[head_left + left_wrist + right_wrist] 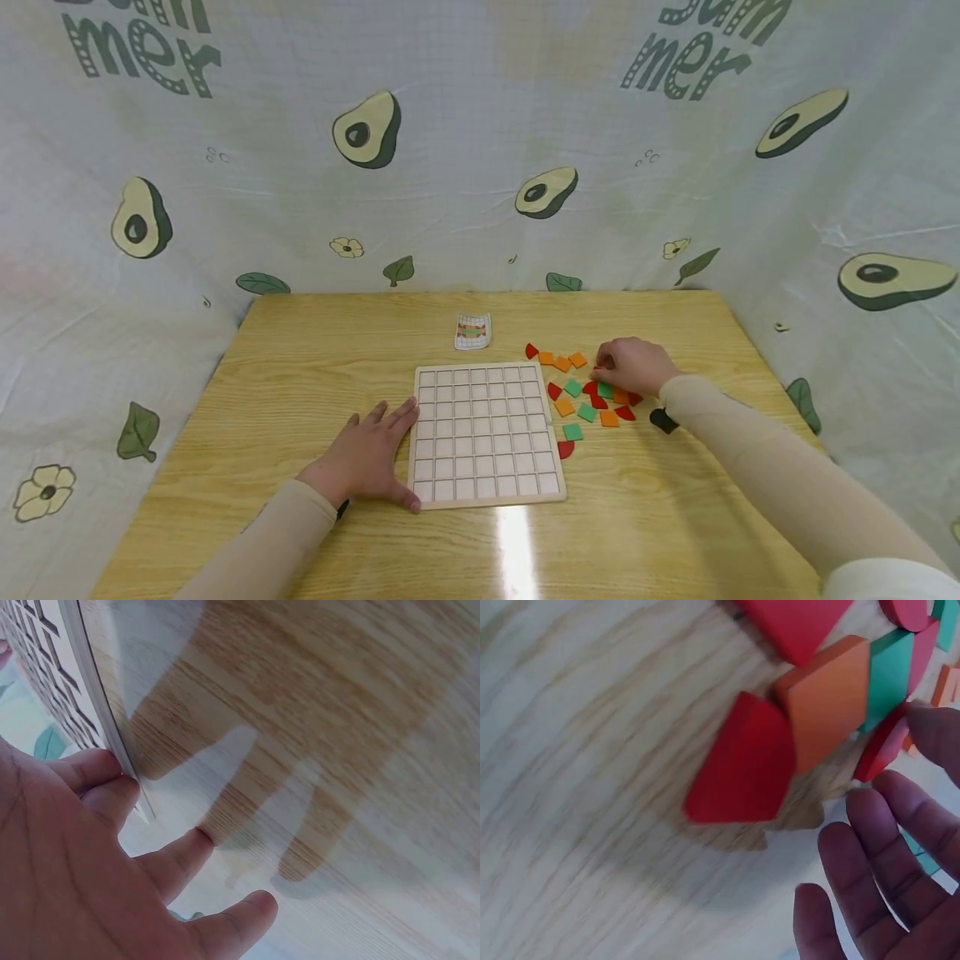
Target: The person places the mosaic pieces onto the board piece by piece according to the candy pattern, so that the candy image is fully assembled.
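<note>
A pale wooden board [487, 433] with a grid of square recesses lies on the table. My left hand [370, 454] is spread at its left side, fingertips and thumb touching the edge; the left wrist view shows the fingers [176, 862] extended by the board's rim [101, 705]. To the right of the board, my right hand [636, 364] is over a scatter of small tiles. Its thumb and index finger pinch a red quarter-circle tile [883, 746]. Close by lie an orange square tile [829, 701], a green tile [889, 671] and another red tile [746, 765].
Several loose orange, green and red tiles [573, 432] lie between the board and my right hand. Behind the board is a small paper card [472, 332] with a coloured grid pattern. A printed cloth [465, 225] hangs around the wooden table [337, 333].
</note>
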Demonstrator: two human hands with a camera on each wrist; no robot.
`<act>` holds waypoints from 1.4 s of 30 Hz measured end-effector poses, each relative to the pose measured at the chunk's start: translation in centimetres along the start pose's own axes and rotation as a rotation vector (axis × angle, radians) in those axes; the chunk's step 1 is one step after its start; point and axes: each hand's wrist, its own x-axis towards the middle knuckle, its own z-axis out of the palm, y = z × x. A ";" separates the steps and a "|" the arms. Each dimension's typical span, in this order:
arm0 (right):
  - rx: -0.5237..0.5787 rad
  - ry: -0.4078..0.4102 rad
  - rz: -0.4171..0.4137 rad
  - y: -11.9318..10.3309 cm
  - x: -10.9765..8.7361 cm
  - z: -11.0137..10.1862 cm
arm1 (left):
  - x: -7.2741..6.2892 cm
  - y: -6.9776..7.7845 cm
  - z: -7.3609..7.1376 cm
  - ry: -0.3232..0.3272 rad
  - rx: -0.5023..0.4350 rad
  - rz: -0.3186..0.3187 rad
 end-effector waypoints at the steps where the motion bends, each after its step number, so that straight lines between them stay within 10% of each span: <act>1: 0.008 -0.007 0.001 0.0 0.1 0.0 | 0.0 0.0 0.0 0.001 -0.001 0.001; 32: 0.125 0.039 0.029 -0.4 0.3 0.2 | -0.1 0.0 0.3 -0.002 0.006 -0.006; 42: 0.286 0.034 -0.076 -8.2 2.9 -1.6 | 0.0 -0.5 0.5 0.017 0.058 0.023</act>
